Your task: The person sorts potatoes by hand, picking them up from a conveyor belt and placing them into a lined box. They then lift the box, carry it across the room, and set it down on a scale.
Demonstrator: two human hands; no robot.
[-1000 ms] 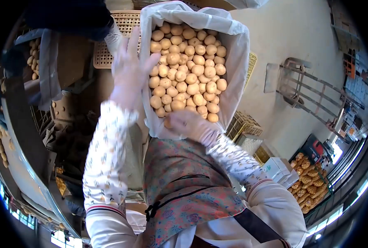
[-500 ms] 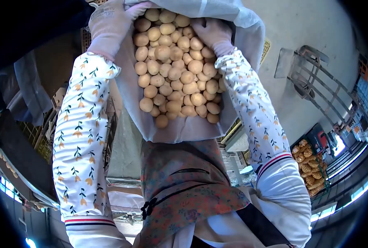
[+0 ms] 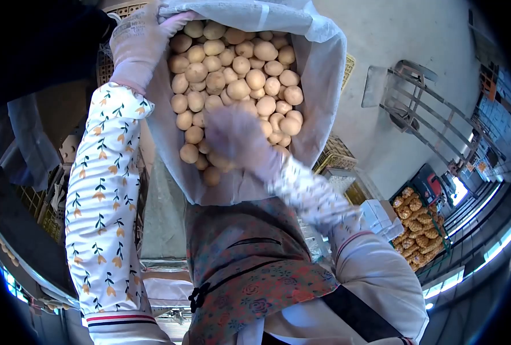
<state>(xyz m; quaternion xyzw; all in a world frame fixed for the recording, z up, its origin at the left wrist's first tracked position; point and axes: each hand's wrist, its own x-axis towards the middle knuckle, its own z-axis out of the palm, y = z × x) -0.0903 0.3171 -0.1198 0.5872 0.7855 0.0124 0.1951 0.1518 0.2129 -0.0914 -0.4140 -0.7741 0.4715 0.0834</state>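
Note:
A crate lined with a pale sheet (image 3: 322,80) is in front of me, filled with round, light-brown potatoes (image 3: 255,77). At the liner's upper left corner, my left hand (image 3: 136,49), in a pale glove, is closed on the folded edge of the sheet liner. Low over the near part of the heap is my right hand (image 3: 238,135), also gloved. It is smeared by motion, its fingers are blurred, and it hides the potatoes beneath it.
A metal hand truck (image 3: 425,112) lies on the concrete floor to the right. Filled mesh bags (image 3: 419,227) are stacked at the lower right. Yellow crates (image 3: 336,155) stand just right of the lined crate. A dark machine belt (image 3: 28,230) runs along the left.
My right hand has left the heap's far right corner and swept toward me over its near middle. The left hand keeps its hold. Several potatoes have shifted, and the view has moved slightly.

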